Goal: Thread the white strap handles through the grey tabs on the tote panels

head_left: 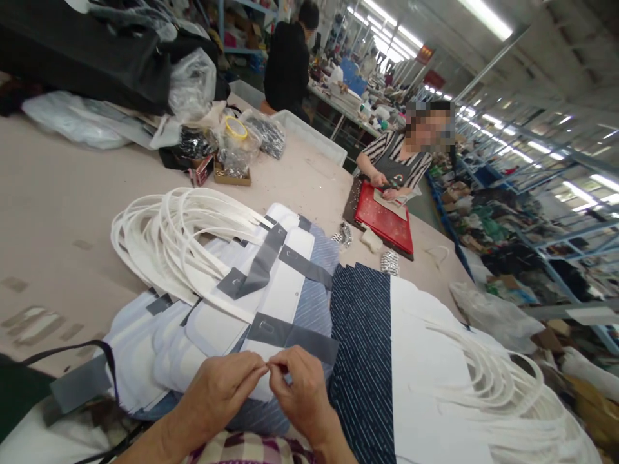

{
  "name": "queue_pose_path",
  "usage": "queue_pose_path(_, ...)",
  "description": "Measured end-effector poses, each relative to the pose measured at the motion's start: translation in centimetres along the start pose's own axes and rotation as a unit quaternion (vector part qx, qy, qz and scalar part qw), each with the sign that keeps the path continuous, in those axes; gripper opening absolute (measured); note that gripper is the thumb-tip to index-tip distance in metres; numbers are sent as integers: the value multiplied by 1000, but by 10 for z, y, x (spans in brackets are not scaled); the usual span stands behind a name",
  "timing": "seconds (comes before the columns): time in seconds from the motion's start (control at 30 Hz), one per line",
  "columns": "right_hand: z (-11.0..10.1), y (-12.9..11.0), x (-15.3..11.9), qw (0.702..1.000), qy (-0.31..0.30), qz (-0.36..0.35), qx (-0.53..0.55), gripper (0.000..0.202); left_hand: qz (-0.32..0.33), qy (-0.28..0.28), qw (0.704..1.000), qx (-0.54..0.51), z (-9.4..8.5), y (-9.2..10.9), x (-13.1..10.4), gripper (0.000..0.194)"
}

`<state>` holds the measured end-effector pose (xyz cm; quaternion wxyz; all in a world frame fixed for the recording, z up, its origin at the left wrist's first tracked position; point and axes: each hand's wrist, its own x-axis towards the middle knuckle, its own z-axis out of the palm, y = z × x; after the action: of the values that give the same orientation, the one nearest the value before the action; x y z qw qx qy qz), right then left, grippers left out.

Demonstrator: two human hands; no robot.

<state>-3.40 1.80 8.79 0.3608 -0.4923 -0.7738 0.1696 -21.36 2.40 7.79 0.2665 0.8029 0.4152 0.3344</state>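
Note:
My left hand (pixel 225 380) and my right hand (pixel 302 386) meet low in the middle, thumbs and forefingers pinched tip to tip. Whatever they pinch is too small or hidden to make out. Right under them lies a pile of white and light-blue fabric bag panels (pixel 285 293) with white looped handles (pixel 178 238). Dark grey strips (pixel 294 338) with a slot near one end lie across the panels, one just beyond my fingertips. To the right of my right hand is a fanned stack of navy striped panels (pixel 362 348), white on their other half.
Across the table a co-worker (pixel 401 154) works over a red board (pixel 387 222). Bundles of small metal pieces (pixel 389 263) lie near it. A small cardboard box (pixel 232 177), yellow tape roll (pixel 236 127) and plastic bags stand at the back left. More white handles (pixel 503 374) spread right.

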Motion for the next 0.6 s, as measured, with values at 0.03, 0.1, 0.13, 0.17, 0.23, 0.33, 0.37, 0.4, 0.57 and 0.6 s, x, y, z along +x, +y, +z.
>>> queue_pose_path(0.03,7,9,3,998,24,47,19,15,6,10,1000,-6,0,1,2,29)
queue_pose_path(0.1,18,36,13,975,67,195,87,15,20,11,999,-34,0,3,4,28)
queue_pose_path(0.13,22,53,20,947,85,279,133,16,23,1,998,-55,-1,2,5,27)
queue_pose_path(0.17,26,70,27,914,98,351,180,20,13,-9,997,-74,-1,1,5,26)
queue_pose_path(0.23,32,102,43,859,105,435,248,29,-44,-19,994,-101,-2,-8,4,25)
queue_pose_path(0.33,40,135,61,850,100,447,261,35,-156,-18,982,-105,-4,-30,1,28)
queue_pose_path(0.37,44,141,66,851,96,447,259,35,-182,-14,978,-101,-6,-38,0,29)
queue_pose_path(0.4,48,144,69,852,90,448,256,34,-203,-12,974,-95,-7,-45,-2,30)
queue_pose_path(0.57,62,150,77,864,39,457,209,28,-249,14,967,-62,-13,-63,-9,35)
queue_pose_path(0.6,61,151,78,867,30,458,193,27,-248,17,967,-58,-13,-64,-10,35)
